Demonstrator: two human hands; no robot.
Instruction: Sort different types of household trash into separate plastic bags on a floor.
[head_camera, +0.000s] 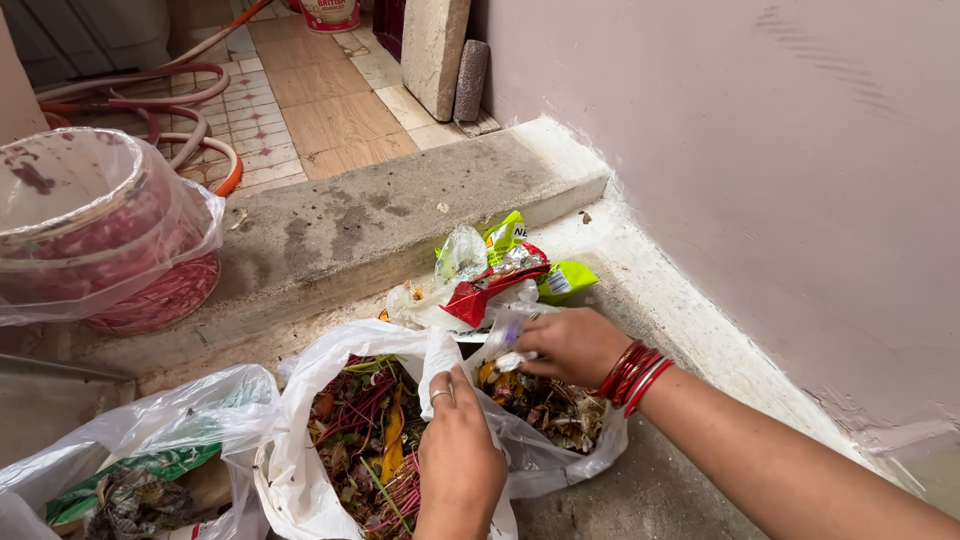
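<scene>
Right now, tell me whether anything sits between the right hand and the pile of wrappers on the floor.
Nothing visible does. The right hand pinches a clear plastic scrap at the pile's near edge, so the pile of wrappers lies directly beyond its fingers. The left hand grips the white bag, clear of that path.

Home yard, tiled floor (320, 110), garden hose (190, 120), concrete step (400, 200)
</scene>
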